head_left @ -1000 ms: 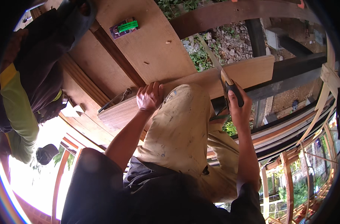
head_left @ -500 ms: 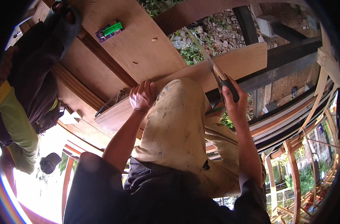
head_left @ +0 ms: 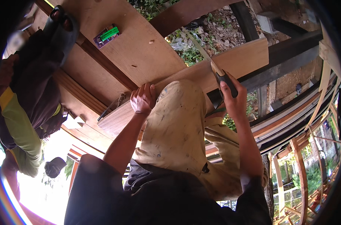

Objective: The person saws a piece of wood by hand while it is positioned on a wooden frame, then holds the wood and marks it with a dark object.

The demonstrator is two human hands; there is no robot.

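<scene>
A long wooden board [head_left: 245, 56] lies diagonally across the boards beneath my bent knee [head_left: 176, 97]. My left hand [head_left: 142, 99] is closed over the board's edge, just left of the knee. In my right hand [head_left: 233, 94] is the handle of a handsaw [head_left: 223, 79]; its long blade [head_left: 200, 49] crosses the board a short way in from its right end and points away over the gap. A dark, thin tool [head_left: 112, 107], too unclear to name, lies by the board's left end.
A co-worker [head_left: 26, 90] in a yellow-sleeved top is at the left. A small purple-and-green package [head_left: 107, 37] sits on a plank [head_left: 140, 60]. Dark beams [head_left: 245, 20] cross open gaps showing rubble [head_left: 228, 32] and plants. Stacked timber [head_left: 275, 123] and wooden framing [head_left: 297, 176] are at right.
The whole view has shifted slightly, putting board, saw and package higher and more leftward in the picture. Both hands keep their grips, with the saw still across the board.
</scene>
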